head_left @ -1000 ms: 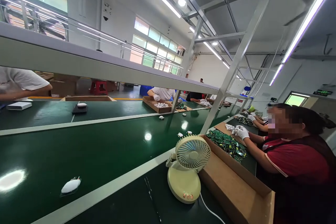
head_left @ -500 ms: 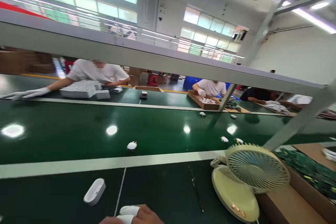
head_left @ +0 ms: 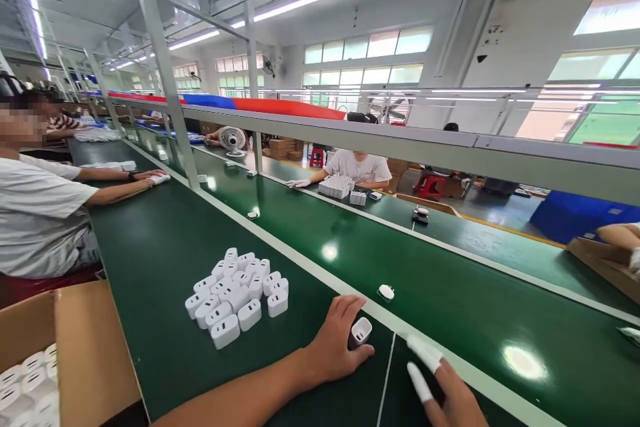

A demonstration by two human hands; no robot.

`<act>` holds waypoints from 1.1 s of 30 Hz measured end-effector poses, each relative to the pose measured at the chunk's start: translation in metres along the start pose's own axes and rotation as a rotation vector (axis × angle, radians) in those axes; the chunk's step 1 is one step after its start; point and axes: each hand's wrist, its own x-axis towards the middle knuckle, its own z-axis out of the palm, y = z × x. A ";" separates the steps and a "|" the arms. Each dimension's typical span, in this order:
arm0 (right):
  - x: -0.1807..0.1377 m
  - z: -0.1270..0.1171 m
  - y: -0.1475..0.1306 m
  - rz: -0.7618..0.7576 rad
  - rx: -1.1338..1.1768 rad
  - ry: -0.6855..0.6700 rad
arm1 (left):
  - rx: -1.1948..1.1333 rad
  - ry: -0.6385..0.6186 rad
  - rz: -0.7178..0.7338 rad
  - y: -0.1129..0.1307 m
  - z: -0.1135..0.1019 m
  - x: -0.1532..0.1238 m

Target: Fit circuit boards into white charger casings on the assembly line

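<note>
A white charger housing (head_left: 361, 331), open at the top with slots inside, stands on the dark green bench near the belt's pale edge strip. My left hand (head_left: 334, 341) is curled round its left side, thumb in front and fingers behind. To the right, my right hand (head_left: 447, 383), with white finger covers on two fingers, is held apart from the housing with fingers spread and nothing in them. Left of my hands lies a cluster of similar white housings (head_left: 237, 295). Beyond the strip, a small white part (head_left: 386, 292) rests on the green belt.
A cardboard box (head_left: 95, 347) holding more white housings stands at lower left. One co-worker (head_left: 45, 213) sits at left, another (head_left: 357, 167) across the belt beside stacked white pieces (head_left: 336, 187). A metal post (head_left: 167, 73) and a long shelf beam (head_left: 400, 143) cross the view.
The view has swung left, bringing the housing cluster and left co-worker into sight. My left hand has come to the lone housing. More of my right hand shows, fingers spread.
</note>
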 end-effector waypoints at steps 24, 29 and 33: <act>0.045 -0.025 -0.040 0.344 -0.033 -0.032 | -0.185 -0.305 -0.013 0.003 0.005 -0.003; -0.003 -0.054 -0.065 0.213 0.030 -0.101 | -0.233 -0.396 0.046 0.024 0.007 -0.012; -0.006 -0.060 -0.073 0.132 0.038 -0.142 | -0.241 -0.433 0.023 0.031 0.007 -0.019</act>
